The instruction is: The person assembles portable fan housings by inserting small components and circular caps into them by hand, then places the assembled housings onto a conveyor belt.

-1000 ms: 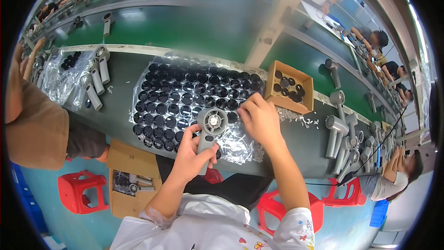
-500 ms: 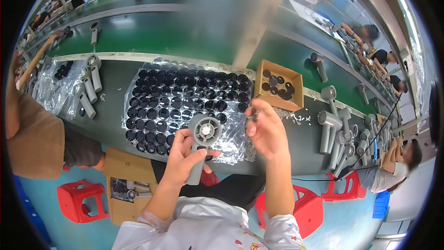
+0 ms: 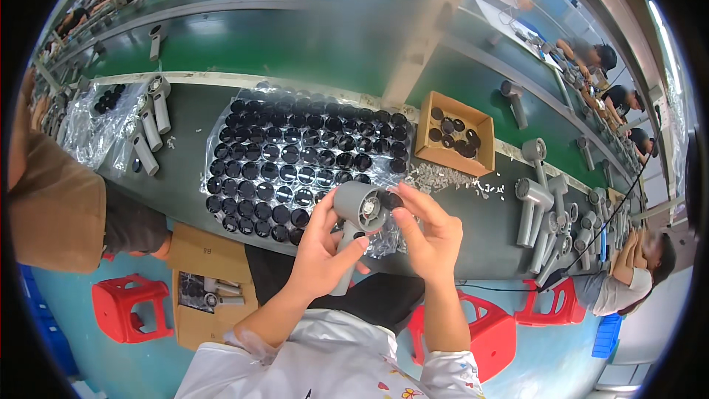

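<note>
My left hand (image 3: 323, 253) is wrapped around the handle of a grey handheld fan (image 3: 351, 201), whose round head tilts to the right and shows a spoked opening. In my right hand (image 3: 430, 242), a small round black cap (image 3: 389, 200) is pinched between thumb and fingers. The cap is right at the edge of the fan's opening; whether they touch I cannot tell. Just beyond my hands, rows of glossy black caps (image 3: 286, 173) lie on clear plastic sheeting (image 3: 382, 245).
An open cardboard box (image 3: 481, 165) with loose dark discs stands at the back right, near scattered pale bits (image 3: 443, 178). Several grey fans (image 3: 533, 193) lie to the right, others (image 3: 151, 131) to the left. A co-worker's sleeve (image 3: 63, 210) is at my left; a green conveyor (image 3: 281, 48) runs behind.
My right hand has moved left and down, bringing the black cap to the fan's opening. The fan has shifted right and turned toward it. The view has shifted slightly.
</note>
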A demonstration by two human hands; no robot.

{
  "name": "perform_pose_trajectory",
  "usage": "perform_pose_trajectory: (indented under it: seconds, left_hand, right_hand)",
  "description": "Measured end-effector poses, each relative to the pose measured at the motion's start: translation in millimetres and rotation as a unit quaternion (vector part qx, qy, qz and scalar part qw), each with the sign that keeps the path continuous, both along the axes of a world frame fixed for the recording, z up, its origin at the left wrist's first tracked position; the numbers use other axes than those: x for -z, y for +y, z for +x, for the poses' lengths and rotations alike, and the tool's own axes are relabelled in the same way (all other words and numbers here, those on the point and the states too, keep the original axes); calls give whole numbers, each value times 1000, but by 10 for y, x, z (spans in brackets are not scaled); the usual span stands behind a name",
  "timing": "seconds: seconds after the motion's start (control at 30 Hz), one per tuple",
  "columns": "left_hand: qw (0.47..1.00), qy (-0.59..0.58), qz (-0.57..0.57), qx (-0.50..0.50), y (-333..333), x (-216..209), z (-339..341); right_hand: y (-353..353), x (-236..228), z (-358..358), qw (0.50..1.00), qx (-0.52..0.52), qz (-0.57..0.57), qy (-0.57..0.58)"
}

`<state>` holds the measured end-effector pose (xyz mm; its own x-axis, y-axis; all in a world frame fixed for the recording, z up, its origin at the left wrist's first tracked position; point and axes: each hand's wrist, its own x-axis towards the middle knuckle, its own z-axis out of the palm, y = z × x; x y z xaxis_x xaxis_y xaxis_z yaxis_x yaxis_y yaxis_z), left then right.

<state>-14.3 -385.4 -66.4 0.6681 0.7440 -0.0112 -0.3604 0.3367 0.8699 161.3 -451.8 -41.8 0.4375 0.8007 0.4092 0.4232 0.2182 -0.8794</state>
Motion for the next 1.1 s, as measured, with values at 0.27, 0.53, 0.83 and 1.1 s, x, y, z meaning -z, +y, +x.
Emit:
perform_pose_trajectory:
  seconds: [0.27, 0.53, 0.83, 1.1]
  left_hand:
    - [999, 2, -31, 11, -44, -89, 11]
    - [997, 5, -73, 19, 12, -131, 2]
    - [999, 36, -30, 7, 51, -88, -37]
    - [998, 69, 3, -5, 29, -35, -29]
  right_hand:
    - [76, 74, -69, 999, -14, 46, 0]
    - [94, 199, -58, 997, -55, 21, 50]
    - [124, 206, 73, 993, -121, 13, -1]
    - [96, 130, 76, 992, -119, 1, -37]
